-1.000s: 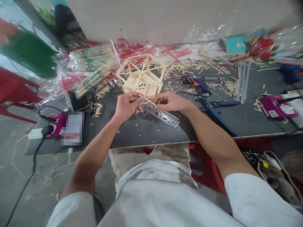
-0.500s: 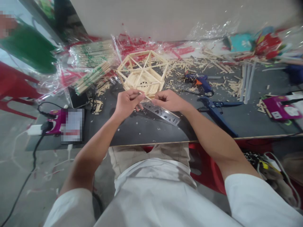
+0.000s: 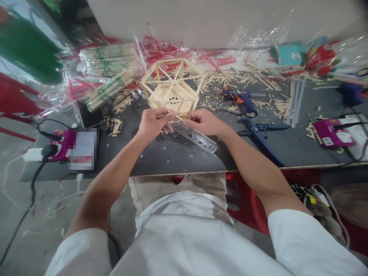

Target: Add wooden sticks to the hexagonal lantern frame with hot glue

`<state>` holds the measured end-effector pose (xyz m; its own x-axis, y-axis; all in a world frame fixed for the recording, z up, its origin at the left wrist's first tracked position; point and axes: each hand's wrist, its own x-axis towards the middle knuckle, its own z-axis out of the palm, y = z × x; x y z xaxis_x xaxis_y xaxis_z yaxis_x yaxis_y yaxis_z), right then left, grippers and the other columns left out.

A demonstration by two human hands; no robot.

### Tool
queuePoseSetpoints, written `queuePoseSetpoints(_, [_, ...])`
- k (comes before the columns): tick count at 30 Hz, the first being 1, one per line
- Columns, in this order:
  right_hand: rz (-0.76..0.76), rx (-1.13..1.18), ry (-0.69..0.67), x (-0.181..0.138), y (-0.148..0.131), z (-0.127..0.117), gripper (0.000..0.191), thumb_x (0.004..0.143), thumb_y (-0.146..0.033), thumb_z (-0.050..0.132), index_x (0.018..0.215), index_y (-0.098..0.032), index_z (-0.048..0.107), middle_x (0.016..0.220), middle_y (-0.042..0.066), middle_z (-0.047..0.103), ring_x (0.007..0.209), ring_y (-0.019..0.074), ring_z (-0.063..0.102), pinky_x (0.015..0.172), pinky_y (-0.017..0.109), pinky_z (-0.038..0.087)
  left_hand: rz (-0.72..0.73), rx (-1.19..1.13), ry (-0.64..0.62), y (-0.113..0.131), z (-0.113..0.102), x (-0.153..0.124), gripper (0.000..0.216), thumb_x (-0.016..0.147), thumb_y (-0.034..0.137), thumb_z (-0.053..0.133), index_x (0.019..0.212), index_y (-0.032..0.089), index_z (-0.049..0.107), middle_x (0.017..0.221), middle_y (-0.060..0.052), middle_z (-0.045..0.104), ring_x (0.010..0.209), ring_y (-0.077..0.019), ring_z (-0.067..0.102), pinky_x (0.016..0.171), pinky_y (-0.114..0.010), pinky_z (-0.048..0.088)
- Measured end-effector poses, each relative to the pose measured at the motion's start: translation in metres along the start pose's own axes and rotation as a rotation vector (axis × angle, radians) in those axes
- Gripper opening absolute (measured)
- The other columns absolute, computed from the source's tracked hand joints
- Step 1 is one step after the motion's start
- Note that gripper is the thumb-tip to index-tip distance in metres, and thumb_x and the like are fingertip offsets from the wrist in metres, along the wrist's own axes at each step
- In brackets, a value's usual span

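Dark tabletop [image 3: 172,157], thin wooden stick [image 3: 178,118]

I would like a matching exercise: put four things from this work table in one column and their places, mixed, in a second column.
Things:
1. thin stick
2. metal ruler
3. glue gun
4. stick frame

Places:
A. flat on the table under the hands
B. behind the hands, near the wall
C. pinched between both hands
D. right of the frame, among wood scraps

Pairs: 1-C, 2-A, 3-D, 4-B
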<state>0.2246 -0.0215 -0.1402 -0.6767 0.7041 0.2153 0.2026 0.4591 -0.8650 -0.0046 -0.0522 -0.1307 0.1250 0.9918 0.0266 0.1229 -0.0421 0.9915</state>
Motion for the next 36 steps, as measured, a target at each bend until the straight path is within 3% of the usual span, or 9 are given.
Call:
queuePoseSetpoints(10, [-0.008, -0.012, -0.041, 0.0, -0.004, -0.001, 0.048, 0.101, -0.054, 0.062, 0.069, -0.021, 0.049, 0.058, -0.008, 0.039, 0.055, 0.0075, 0.032, 0.054, 0.024, 0.028, 0.035, -0.007, 0.005, -0.002, 0.001, -0.001, 0.05, 0.073, 0.063, 0.089, 0.084, 0.015, 0.079, 0.063, -0.004, 0.073, 0.049, -0.0158, 0.07, 0.042, -0.02, 0.053])
queuePoseSetpoints(15, [0.019, 0.034, -0.024, -0.001, -0.004, 0.001, 0.036, 0.098, -0.05, 0.065, 0.081, -0.019, 0.059, 0.06, -0.007, 0.048, 0.055, 0.0078, 0.04, 0.054, 0.023, 0.033, 0.037, -0.012, 0.017, -0.001, 0.002, -0.002, 0.051, 0.071, 0.063, 0.09, 0.085, 0.016, 0.079, 0.064, -0.004, 0.074, 0.049, -0.0156, 0.07, 0.042, -0.02, 0.053])
queuePoseSetpoints(27, [0.028, 0.013, -0.001, -0.002, -0.002, 0.001, 0.033, 0.097, -0.047, 0.067, 0.08, -0.019, 0.061, 0.058, -0.006, 0.053, 0.053, 0.008, 0.044, 0.053, 0.023, 0.035, 0.057, 0.035, 0.015, -0.004, 0.0, -0.001, 0.049, 0.076, 0.063, 0.087, 0.088, 0.016, 0.079, 0.066, -0.005, 0.075, 0.05, -0.0151, 0.07, 0.044, -0.021, 0.054])
queuePoseSetpoints(33, [0.078, 0.04, 0.081, -0.004, -0.007, -0.009, 0.033, 0.097, -0.048, 0.064, 0.085, -0.017, 0.069, 0.064, -0.001, 0.063, 0.056, 0.0101, 0.051, 0.055, 0.025, 0.04, 0.184, 0.052, 0.125, -0.006, -0.003, 0.002, 0.038, 0.086, 0.054, 0.08, 0.094, 0.017, 0.079, 0.079, -0.006, 0.08, 0.051, -0.0128, 0.07, 0.045, -0.02, 0.053])
queuePoseSetpoints(36, [0.107, -0.008, 0.112, -0.004, -0.01, -0.011, 0.028, 0.094, -0.041, 0.066, 0.08, -0.017, 0.069, 0.066, 0.0, 0.065, 0.059, 0.0106, 0.052, 0.057, 0.025, 0.04, 0.179, 0.075, 0.161, -0.006, -0.004, 0.003, 0.036, 0.086, 0.053, 0.079, 0.096, 0.018, 0.079, 0.074, -0.004, 0.077, 0.052, -0.0134, 0.07, 0.045, -0.02, 0.052])
